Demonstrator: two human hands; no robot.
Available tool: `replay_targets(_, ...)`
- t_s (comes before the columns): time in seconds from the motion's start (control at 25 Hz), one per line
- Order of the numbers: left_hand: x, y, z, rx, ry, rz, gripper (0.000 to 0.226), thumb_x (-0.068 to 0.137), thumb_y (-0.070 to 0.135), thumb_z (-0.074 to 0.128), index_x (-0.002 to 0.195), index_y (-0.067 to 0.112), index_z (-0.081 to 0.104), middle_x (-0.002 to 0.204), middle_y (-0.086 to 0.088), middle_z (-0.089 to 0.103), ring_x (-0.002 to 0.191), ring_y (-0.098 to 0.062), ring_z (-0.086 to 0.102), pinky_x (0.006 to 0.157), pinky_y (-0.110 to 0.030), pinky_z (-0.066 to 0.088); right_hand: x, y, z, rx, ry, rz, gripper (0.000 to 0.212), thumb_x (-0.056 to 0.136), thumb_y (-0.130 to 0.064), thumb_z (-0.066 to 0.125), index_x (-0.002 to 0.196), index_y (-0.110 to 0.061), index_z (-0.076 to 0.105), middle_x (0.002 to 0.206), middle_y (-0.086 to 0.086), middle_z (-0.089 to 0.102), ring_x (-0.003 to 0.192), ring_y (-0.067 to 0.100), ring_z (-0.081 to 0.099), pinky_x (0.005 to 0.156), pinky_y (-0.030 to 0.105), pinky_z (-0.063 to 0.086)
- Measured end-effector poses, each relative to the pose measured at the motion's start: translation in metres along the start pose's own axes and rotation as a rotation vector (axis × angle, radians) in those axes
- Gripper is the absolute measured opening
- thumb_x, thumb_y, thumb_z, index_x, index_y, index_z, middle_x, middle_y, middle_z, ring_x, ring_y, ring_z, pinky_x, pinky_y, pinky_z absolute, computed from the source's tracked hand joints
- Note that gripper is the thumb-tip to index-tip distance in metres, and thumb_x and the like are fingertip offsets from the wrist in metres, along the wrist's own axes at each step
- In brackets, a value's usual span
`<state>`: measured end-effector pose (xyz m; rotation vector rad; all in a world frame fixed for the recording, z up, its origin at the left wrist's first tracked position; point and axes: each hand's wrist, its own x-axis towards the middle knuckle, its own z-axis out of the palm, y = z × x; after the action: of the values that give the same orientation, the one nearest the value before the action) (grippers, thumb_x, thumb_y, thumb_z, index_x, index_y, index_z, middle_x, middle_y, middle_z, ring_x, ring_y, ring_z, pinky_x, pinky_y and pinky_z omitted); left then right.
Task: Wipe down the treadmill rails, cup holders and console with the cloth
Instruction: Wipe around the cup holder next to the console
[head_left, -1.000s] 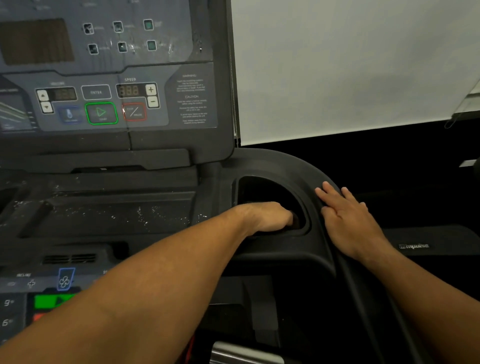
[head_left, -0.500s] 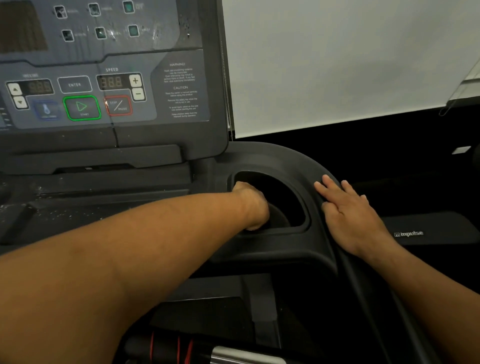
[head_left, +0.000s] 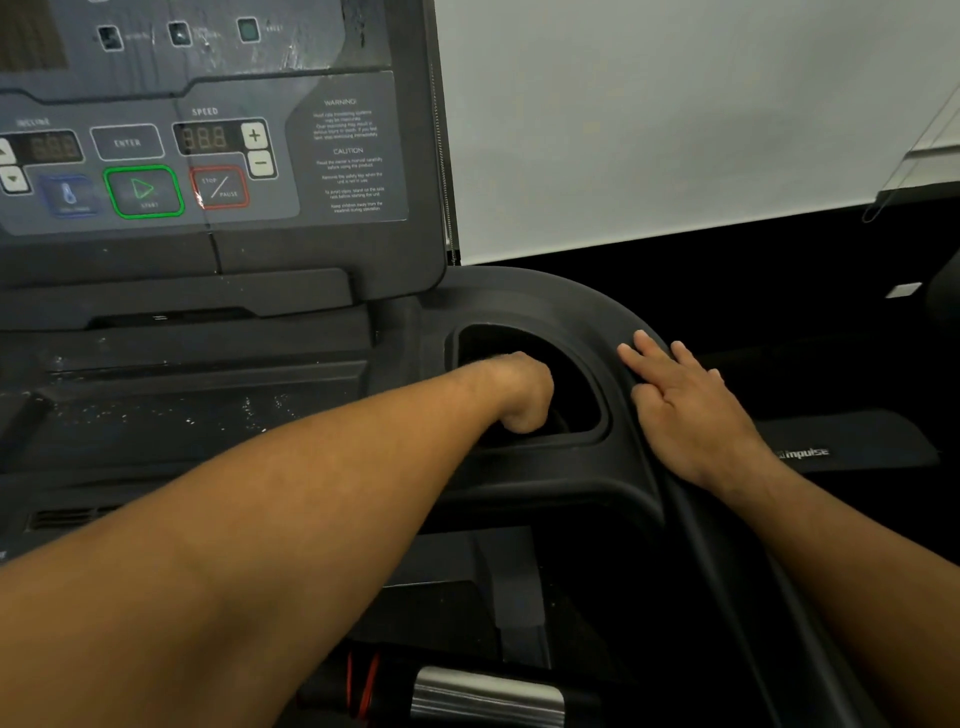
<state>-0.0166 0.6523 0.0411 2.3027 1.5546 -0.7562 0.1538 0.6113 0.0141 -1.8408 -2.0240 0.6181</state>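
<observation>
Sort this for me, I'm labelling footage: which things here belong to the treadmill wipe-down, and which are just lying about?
Job: left hand down in the cup holder; right hand flat on the rail; console. Cloth not visible.
Lying about: white blind; red cord.

The treadmill console (head_left: 208, 156) is standing upright at ten o'clock. It is a dark grey panel carrying a green-ringed start key, a red-ringed stop/pause key and speed keys, with streaks showing across its face. The cup holder (head_left: 597, 410), a deep black well with a raised rim, is sitting at centre, and the left hand (head_left: 519, 389) is reaching into it, fingers hidden. The black rail (head_left: 587, 306) is curving around it from twelve toward five o'clock, with the right hand (head_left: 685, 410) lying flat on it.
</observation>
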Motion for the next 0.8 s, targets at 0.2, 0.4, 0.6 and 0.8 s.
replay_targets(0.2, -0.005, -0.010, -0.001, -0.443, -0.106, -0.001, 0.031, 0.097, 0.017, 0.046, 0.123, 0.007, 0.060, 0.117, -0.005, 0.059, 0.086, -0.017, 0.054, 0.082, -0.031, 0.045, 0.001, 0.000, 0.001, -0.002, 0.005, -0.004, 0.053, 0.098, -0.019, 0.031, 0.149, -0.031, 0.029, 0.160, -0.014, 0.013, 0.148, 0.014, 0.002, 0.119, 0.044, -0.002)
replay_targets(0.4, -0.005, -0.019, 0.019, -0.806, 0.121, -0.025, 0.024, 0.094, 0.018, 0.051, 0.109, 0.012, 0.069, 0.106, -0.005, 0.069, 0.099, -0.023, 0.064, 0.086, -0.035, 0.052, -0.001, -0.001, 0.001, -0.013, 0.015, 0.001, 0.051, 0.099, -0.022, 0.031, 0.149, -0.031, 0.030, 0.160, -0.014, 0.013, 0.148, 0.014, 0.002, 0.119, 0.045, -0.002)
replay_targets(0.6, -0.048, -0.044, -0.010, -1.217, 0.418, 0.034, 0.023, 0.082, 0.020, 0.057, 0.096, 0.011, 0.072, 0.096, -0.006, 0.076, 0.096, -0.025, 0.070, 0.093, -0.043, 0.054, -0.002, -0.003, 0.001, -0.070, 0.013, 0.005, 0.049, 0.101, -0.033, 0.030, 0.150, -0.032, 0.029, 0.160, -0.014, 0.014, 0.148, 0.018, 0.004, 0.117, 0.050, -0.001)
replay_targets(0.8, -0.111, -0.063, -0.018, -1.150, 0.736, -0.103, 0.018, 0.092, 0.019, 0.052, 0.088, 0.017, 0.069, 0.084, -0.004, 0.075, 0.082, -0.021, 0.070, 0.078, -0.037, 0.056, -0.003, -0.004, 0.003, -0.105, 0.004, 0.012, 0.050, 0.101, -0.037, 0.026, 0.151, -0.031, 0.026, 0.160, -0.011, 0.013, 0.148, 0.020, 0.004, 0.118, 0.051, -0.001)
